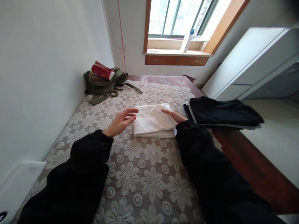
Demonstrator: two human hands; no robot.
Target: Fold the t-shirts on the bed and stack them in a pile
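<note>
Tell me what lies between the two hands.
In the head view, a folded white cloth lies between the left hand and the right hand.

A floral cover [153,185] with raised pale blossoms spreads through the middle and bottom of the frame, over reddish wood [252,161] that shows at lower right. At upper left an olive backpack [99,87] slumps beside the white wall [51,46], straps trailing, with a dark red packet [102,70] tilted on top. Behind it rises a thin pink stand [122,40] with hooks. At top centre, below a window [171,18], a white carton [186,42] with a blue top stands on the sill [168,52], above a brown drawer front [168,60]. A white cabinet [245,59] slants across the upper right; a white, rounded object [22,180] occupies the lower left
</note>
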